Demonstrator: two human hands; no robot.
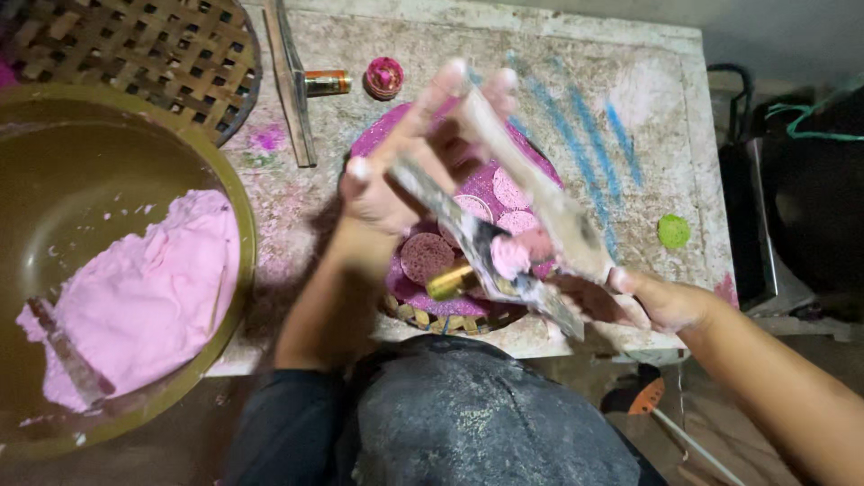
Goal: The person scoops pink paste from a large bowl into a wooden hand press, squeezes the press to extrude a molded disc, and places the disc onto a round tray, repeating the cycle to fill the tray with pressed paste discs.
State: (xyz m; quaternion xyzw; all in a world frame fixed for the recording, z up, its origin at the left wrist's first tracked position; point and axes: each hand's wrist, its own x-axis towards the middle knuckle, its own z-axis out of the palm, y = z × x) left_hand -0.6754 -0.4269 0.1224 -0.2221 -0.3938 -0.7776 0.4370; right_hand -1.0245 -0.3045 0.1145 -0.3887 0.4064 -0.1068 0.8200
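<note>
I see no screens or signs; only a small cylindrical can with an orange-and-gold label lies at the bench's far edge.

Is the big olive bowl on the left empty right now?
No: the olive bowl holds a large mass of pink dough, with a flat stick lying in it.

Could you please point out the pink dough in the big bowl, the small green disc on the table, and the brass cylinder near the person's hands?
pink dough (144, 288), head view, middle of the mass.
green disc (673, 231), head view, its centre.
brass cylinder (450, 283), head view, its side.
</note>
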